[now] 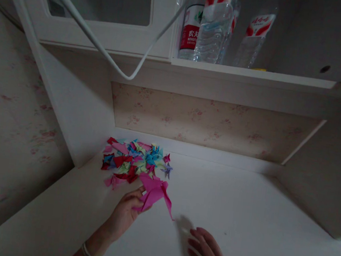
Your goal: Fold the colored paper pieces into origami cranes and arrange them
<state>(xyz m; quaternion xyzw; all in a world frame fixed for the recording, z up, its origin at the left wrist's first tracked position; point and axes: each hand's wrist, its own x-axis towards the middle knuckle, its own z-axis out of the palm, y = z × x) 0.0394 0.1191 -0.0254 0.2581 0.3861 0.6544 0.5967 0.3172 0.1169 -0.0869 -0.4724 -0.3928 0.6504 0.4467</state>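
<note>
A bright pink folded paper crane [154,192] is pinched in my left hand [127,211], held above the white desktop [236,201]. One thin pointed end of it hangs down to the right. My right hand [210,253] hovers at the lower right, apart from the crane. Its fingers are slightly curved and spread, with nothing seen between them. Behind my left hand lies a pile of small folded paper pieces [136,159] in red, pink, blue, green and purple. Part of my left fingers is hidden behind the crane.
An overhead cabinet shelf [250,74] carries several plastic bottles [214,30]. A white cable [128,76] dangles in front of the cabinet. Side panels [75,100] bound the desk, and a floral-papered wall [196,118] stands at the back.
</note>
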